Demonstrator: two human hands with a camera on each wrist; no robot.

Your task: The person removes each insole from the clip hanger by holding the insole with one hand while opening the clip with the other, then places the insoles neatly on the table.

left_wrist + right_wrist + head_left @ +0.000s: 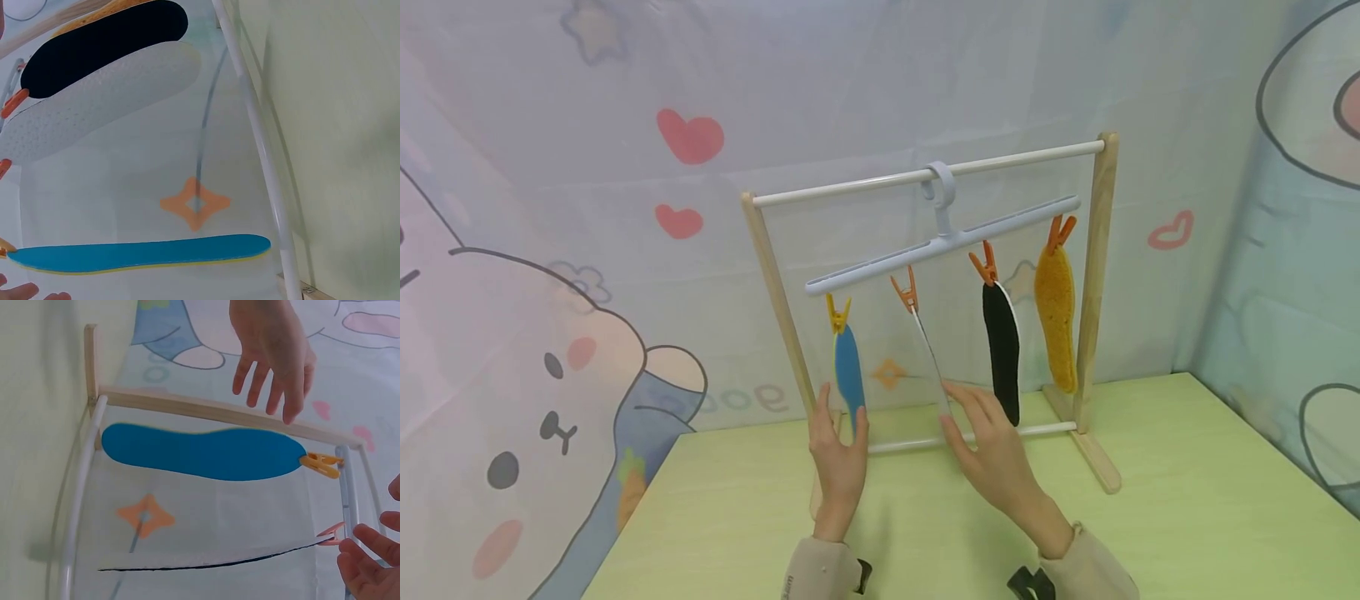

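Observation:
Four insoles hang by clothespins from a pale hanger [943, 242]. My left hand [837, 458] is nearest the blue insole [849, 371], which hangs from a yellow clothespin [838, 317]. In the right wrist view, the left hand [272, 356] has straight, spread fingers with nothing between them. My right hand [992, 454] overlaps the lower end of a thin whitish insole [931, 354] in the head view. That insole turns its edge to the head and hangs from an orange clothespin [907, 293]. In its own wrist view, the right hand [372, 559] has loosely bent, parted fingers.
Farther right hang a black insole [1002, 354] and a mustard-yellow insole [1056, 317] on orange clothespins. The hanger tilts lower on the left, hooked over the white top rod [1022, 158] of a wooden-sided rack [1097, 283]. The rack stands on a light green table [1210, 483] before a cartoon-printed backdrop.

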